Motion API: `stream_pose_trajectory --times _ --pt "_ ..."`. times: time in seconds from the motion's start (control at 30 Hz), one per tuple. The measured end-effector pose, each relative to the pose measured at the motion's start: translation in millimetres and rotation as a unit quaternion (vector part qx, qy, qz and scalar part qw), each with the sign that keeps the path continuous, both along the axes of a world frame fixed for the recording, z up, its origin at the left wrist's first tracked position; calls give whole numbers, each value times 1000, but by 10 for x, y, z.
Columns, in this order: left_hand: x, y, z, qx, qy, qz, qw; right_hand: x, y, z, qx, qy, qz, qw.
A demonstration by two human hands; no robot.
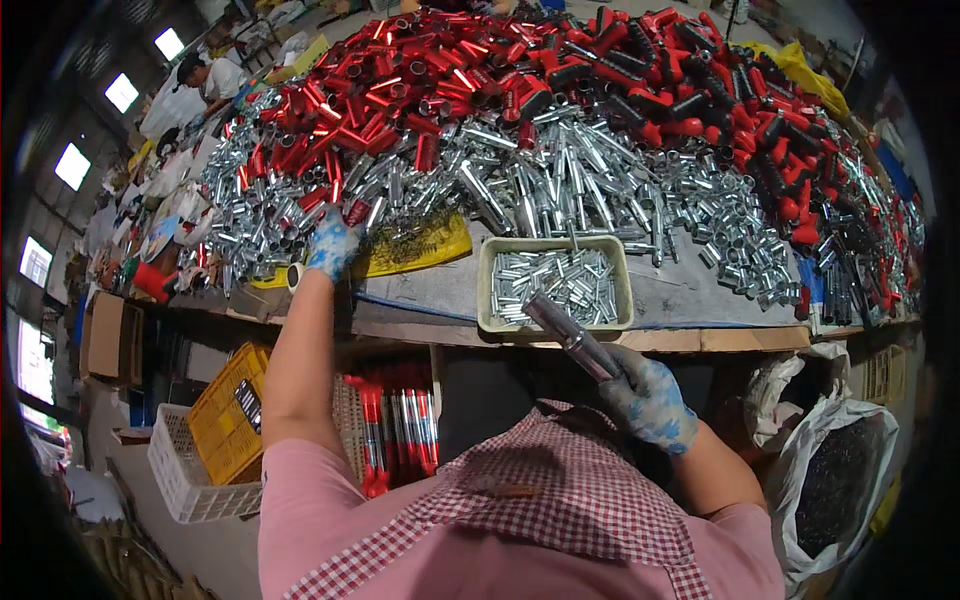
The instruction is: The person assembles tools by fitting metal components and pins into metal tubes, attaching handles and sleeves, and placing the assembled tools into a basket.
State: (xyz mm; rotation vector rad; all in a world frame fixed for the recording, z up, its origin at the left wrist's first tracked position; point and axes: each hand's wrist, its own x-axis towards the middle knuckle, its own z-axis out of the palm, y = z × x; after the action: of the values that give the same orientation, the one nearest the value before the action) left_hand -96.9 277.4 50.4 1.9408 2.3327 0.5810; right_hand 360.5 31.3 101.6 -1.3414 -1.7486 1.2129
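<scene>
My left hand (pixel 333 248), in a white and blue patterned glove, reaches to the near edge of the pile. Its fingers touch or nearly touch short shiny red tubes (pixel 357 213) there; whether they grip one is unclear. My right hand (pixel 652 402), gloved alike, is wrapped round the lower end of a shiny metal tube (pixel 572 334) with a darker upper end. This tube slants up and left, over the front rim of a pale plastic tub (pixel 486 300). Inside the tub lie many small silver pins (pixel 540 285).
Red tubes (pixel 400 80), silver metal tubes (pixel 590 180) and red-black handles (pixel 690 90) heap across the table. A yellow sheet (pixel 440 250) lies by my left hand. Below are a yellow crate (pixel 225 410), a white basket (pixel 185 475) and white sacks (pixel 850 420). Another person (pixel 215 78) works far left.
</scene>
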Motion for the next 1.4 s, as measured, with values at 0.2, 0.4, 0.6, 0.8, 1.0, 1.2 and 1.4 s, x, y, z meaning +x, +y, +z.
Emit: stream_pose_trajectory --times 0.2,0.4,0.6,0.8,1.0,1.2,1.4 --pt "246 -326 239 117 -364 -147 912 -16 -6 -1 15 -37 -6 999" --pt "1346 -1397 927 -186 -394 -340 833 -89 45 -135 7 12 35 999" --pt "1595 -1622 686 -206 -458 -384 775 -167 81 -121 -43 50 130 989" --pt "2149 -1872 188 -162 -815 -244 501 -604 207 -65 -275 295 107 909" --pt "2012 -1865 109 -101 -872 -127 462 -652 1437 526 11 -296 290 910" --pt "1917 -2058 -108 -201 -842 -152 477 -1150 3022 23 187 -483 -1 856" --pt "2026 -2070 187 -260 -848 -115 447 -1551 3385 -157 171 -579 -67 795"
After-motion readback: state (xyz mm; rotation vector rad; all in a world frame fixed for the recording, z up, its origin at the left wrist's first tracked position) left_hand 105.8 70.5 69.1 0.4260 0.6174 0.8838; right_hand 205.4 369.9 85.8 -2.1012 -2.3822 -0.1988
